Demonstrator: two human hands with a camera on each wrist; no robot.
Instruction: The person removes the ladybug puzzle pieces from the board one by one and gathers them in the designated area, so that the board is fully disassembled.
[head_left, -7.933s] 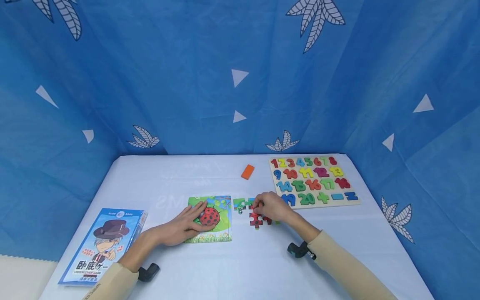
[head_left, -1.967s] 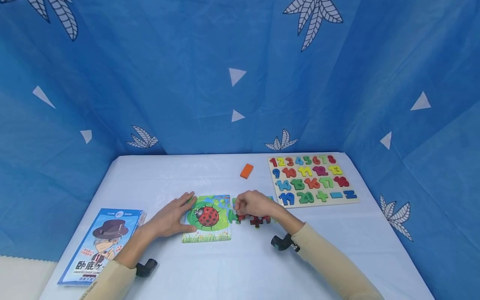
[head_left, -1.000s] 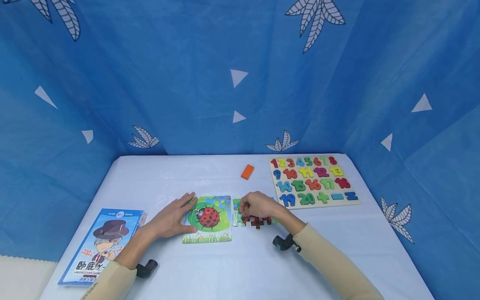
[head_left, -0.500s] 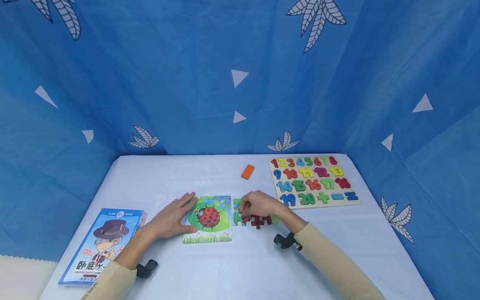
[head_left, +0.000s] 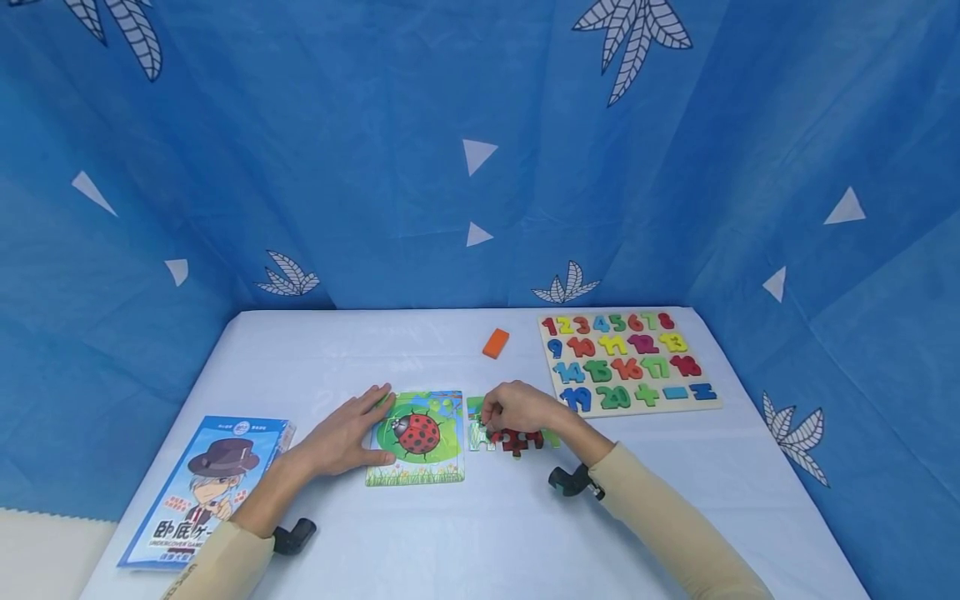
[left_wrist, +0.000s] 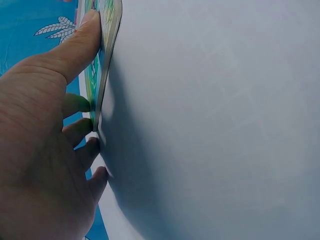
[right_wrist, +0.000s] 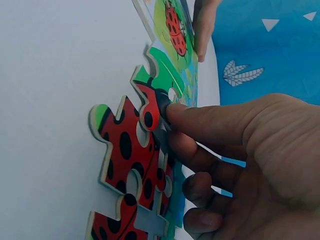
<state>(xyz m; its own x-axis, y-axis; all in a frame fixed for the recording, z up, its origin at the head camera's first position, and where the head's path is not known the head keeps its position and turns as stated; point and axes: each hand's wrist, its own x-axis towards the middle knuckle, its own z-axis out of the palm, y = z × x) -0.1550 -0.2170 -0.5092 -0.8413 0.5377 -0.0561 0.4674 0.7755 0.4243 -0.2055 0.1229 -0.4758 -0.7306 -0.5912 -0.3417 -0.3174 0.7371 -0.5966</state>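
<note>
My left hand lies spread at the left edge of a square ladybug picture board. In the left wrist view, the thumb reaches onto the board and the fingertips sit along its edge. Just right of the board, my right hand pinches a jigsaw piece between thumb and index finger. It shows green leaf and part of the ladybug's black and red head. The piece lies against red, black-spotted jigsaw pieces; whether it is fully seated, I cannot tell. My fingers hide part of the puzzle.
A wooden number board stands right of the puzzle, close to my right hand. Behind lies an orange block. A blue boxed game is at the left, near my left forearm. Blue curtains surround the white table.
Since the oldest frame, my left hand has slid left off the ladybug picture. My right hand has come left and lower with the green-edged piece, now beside the red pieces. Lately both hands barely move.
</note>
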